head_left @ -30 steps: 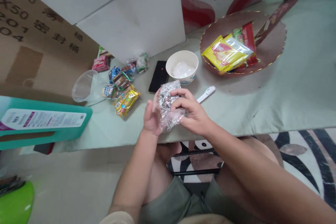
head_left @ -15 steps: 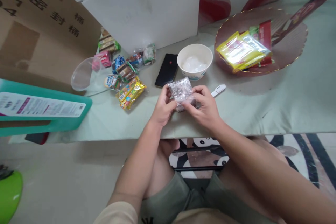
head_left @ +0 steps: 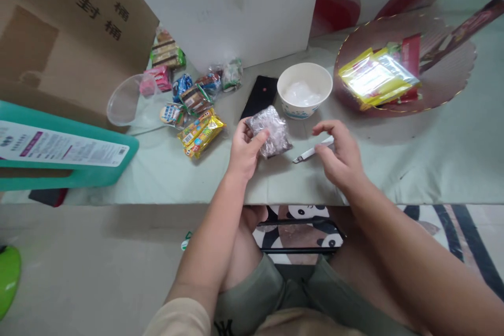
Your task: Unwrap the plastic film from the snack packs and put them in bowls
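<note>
My left hand (head_left: 246, 149) is closed on a square packet wrapped in crinkled clear film (head_left: 271, 134), the thumb pressing on its top face. To the right of it, a white utility knife (head_left: 309, 154) lies slanted on the cloth, its blade end toward the packet. My right hand (head_left: 340, 155) hovers at the knife's far end with thumb and forefinger apart; whether they touch it I cannot tell. Behind the packet are a dark phone (head_left: 260, 94) and a paper bowl (head_left: 305, 107) with clear plastic wrap (head_left: 301, 93) inside.
Several small wrapped snacks (head_left: 197, 100) and a clear plastic lid (head_left: 126, 100) lie at the left, near a green jug (head_left: 126, 149) and a cardboard box (head_left: 79, 52). A pink scalloped bowl (head_left: 444, 84) holding yellow and red packets (head_left: 376, 76) stands at the right.
My right hand has let go of the packet and moved right to the knife. The left hand alone now holds the packet, which has turned slightly. The view has shifted a little.
</note>
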### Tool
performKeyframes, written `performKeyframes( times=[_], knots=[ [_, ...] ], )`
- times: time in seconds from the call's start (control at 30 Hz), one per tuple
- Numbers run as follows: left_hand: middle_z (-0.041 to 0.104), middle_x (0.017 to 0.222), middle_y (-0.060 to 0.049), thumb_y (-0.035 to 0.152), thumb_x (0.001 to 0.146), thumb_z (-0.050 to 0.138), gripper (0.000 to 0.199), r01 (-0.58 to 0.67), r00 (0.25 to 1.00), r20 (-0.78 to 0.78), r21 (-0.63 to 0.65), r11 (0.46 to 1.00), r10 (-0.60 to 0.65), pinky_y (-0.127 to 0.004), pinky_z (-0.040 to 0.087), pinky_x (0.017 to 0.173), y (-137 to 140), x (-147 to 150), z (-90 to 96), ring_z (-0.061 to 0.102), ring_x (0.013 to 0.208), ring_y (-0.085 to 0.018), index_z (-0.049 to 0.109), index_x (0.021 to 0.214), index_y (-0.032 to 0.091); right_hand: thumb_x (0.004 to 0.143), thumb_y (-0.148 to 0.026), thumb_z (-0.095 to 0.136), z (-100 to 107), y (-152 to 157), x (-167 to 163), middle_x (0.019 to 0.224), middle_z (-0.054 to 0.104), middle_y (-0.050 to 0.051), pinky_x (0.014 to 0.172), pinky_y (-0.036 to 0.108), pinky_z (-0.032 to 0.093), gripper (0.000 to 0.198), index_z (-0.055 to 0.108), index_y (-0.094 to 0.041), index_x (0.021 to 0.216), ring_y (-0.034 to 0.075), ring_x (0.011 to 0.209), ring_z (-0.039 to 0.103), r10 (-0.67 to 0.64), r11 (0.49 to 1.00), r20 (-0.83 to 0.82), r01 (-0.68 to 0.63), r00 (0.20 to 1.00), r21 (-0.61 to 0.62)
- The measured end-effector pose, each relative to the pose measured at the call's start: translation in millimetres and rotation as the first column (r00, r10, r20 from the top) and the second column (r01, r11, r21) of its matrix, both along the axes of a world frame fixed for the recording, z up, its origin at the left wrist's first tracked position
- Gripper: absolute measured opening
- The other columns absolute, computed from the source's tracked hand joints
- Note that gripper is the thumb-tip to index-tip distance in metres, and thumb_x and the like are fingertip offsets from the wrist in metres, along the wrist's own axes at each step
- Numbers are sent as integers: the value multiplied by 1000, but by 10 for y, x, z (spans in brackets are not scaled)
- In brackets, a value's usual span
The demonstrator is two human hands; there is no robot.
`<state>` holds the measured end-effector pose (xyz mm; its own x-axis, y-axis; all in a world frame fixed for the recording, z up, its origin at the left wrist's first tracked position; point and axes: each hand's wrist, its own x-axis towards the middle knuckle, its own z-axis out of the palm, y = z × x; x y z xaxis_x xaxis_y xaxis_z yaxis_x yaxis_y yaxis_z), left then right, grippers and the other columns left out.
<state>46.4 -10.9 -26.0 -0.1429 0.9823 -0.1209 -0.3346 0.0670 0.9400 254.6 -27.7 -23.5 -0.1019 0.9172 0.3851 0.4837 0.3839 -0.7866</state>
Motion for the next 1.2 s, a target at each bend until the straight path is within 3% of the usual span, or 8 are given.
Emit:
performKeyframes(
  times=[0.13,0.23,0.37,0.47,0.57,0.8,0.93,1.2],
  knots=[
    [69,95,-1,48,60,95,58,-147,988,-42,29,989,148,-26,54,77,85,-55,-50,67,85,-15,60,99,22,79,-22,56,-149,5,184,125,67,13,101,55,42,34,70,-24,110,35,119,56,-68,992,425,105,903,-64],
    [71,95,-1,42,61,93,55,-167,982,-91,-8,986,166,-28,55,78,118,-59,-73,68,85,-15,58,99,22,86,-31,58,-211,-9,216,122,70,12,99,60,38,22,74,-26,100,39,122,53,-110,984,506,164,856,-63],
    [72,94,-2,39,63,91,54,-160,975,-164,-62,985,148,-29,56,75,136,-55,-95,69,84,-16,56,102,22,89,-34,58,-94,-26,188,94,74,10,86,46,43,20,72,-24,99,30,96,62,-58,986,393,113,918,-119],
    [72,91,-1,36,66,88,49,-132,971,-206,-58,990,118,-27,55,70,124,-37,-98,70,80,-16,58,101,22,90,-37,56,48,-53,101,75,67,3,65,32,42,24,70,-22,103,18,66,57,25,963,153,18,988,-269],
    [74,89,-2,34,67,88,46,-61,966,-255,-23,998,53,-28,57,73,90,13,-88,72,80,-17,60,101,21,91,-39,55,132,-80,-41,66,62,-1,59,28,40,27,68,-20,103,14,58,54,48,931,-17,-51,999,-363],
    [78,93,-6,40,64,91,52,111,953,-287,24,994,-99,-32,60,81,20,105,-51,75,85,-20,64,103,19,89,-47,51,162,-61,-213,55,56,-1,56,27,35,36,61,-20,68,13,53,48,60,893,14,-47,998,-448],
    [78,93,-5,49,61,93,59,53,971,-234,16,998,-48,-31,60,77,26,92,-43,74,85,-20,64,103,20,87,-49,51,182,-70,-173,53,54,-1,55,27,34,37,59,-20,65,13,53,47,82,874,15,-64,997,-481],
    [68,90,1,55,62,91,59,-251,965,-76,-4,968,250,-28,57,70,143,-95,-50,67,76,-13,54,97,25,88,-46,51,169,-65,-42,55,57,0,56,28,34,34,62,-20,68,14,54,50,122,878,120,-50,985,-477]
  ],
)
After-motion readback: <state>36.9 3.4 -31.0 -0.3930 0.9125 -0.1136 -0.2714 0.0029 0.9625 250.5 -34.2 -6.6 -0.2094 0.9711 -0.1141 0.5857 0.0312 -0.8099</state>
